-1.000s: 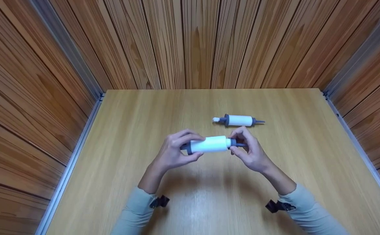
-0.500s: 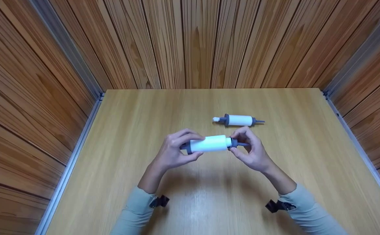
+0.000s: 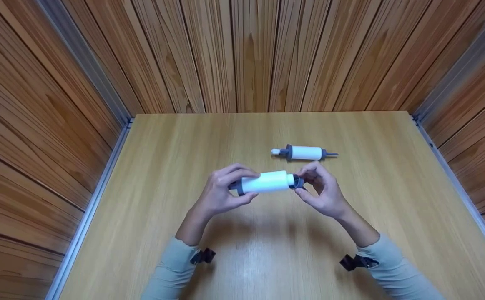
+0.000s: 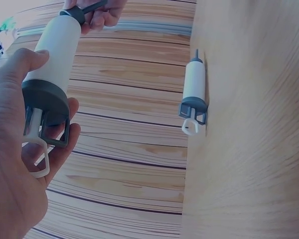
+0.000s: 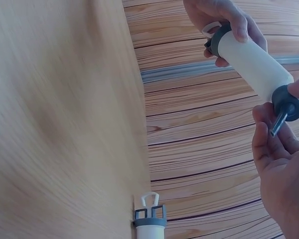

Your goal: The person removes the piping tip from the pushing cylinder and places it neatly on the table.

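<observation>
My left hand holds a large white plastic syringe by its barrel, thumb and fingers on opposite sides near the dark grey collar. The syringe lies nearly level above the table. From the collar, grey finger loops and a white plunger ring stick out toward my left palm. At the other end, my right hand pinches the dark grey nozzle cap between thumb and fingers. The cap sits tilted at the barrel's narrower neck, and its hollow inside shows. In the right wrist view its thin nozzle points away from the barrel.
A second white and grey syringe lies on the wooden table beyond my hands, nozzle to the right. Wood-plank walls with metal corner rails enclose the table at the back and sides.
The nozzle cap, earlier in line with the barrel, is now tipped in my right fingers so its open inside shows. My left hand keeps its hold on the syringe, barely moving.
</observation>
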A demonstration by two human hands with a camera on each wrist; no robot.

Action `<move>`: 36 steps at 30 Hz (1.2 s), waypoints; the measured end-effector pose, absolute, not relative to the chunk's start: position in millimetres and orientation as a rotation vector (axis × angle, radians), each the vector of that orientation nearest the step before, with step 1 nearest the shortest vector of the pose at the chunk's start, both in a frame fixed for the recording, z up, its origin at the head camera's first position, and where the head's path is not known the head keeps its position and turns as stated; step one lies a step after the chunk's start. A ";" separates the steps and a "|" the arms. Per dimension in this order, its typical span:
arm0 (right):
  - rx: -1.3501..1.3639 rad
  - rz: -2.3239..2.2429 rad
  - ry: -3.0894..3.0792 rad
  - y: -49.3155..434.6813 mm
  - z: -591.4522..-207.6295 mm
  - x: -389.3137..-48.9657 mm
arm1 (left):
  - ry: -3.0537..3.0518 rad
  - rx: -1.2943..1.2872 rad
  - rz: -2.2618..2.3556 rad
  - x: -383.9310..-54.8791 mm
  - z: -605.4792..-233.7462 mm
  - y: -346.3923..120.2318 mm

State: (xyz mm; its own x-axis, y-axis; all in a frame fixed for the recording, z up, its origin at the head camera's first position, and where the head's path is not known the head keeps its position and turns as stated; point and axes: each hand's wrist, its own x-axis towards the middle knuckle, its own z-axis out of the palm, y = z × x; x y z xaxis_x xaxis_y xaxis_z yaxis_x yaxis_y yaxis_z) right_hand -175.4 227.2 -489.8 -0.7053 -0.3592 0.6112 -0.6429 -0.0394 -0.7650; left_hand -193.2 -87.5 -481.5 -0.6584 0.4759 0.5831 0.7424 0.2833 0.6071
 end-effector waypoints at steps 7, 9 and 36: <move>1.068 1.826 -1.988 231.6 -495.4 -176.9 | -2.281 -1.105 -1.319 -197.8 -485.3 -88.9; 1.060 1.840 -1.980 233.3 -497.3 -177.5 | -2.288 -1.096 -1.319 -199.8 -486.8 -89.3; 1.032 1.880 -1.963 244.7 -506.3 -176.7 | -2.537 -0.833 -1.316 -228.7 -517.0 -108.9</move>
State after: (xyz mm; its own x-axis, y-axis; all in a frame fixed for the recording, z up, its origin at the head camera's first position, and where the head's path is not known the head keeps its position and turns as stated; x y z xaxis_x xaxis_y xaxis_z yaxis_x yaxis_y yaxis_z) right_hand -176.7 244.7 -506.3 -0.7241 -0.3225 0.6097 -0.6230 -0.0736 -0.7788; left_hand -228.7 -108.9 -517.0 -0.8308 0.4014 0.3857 0.5465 0.4562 0.7024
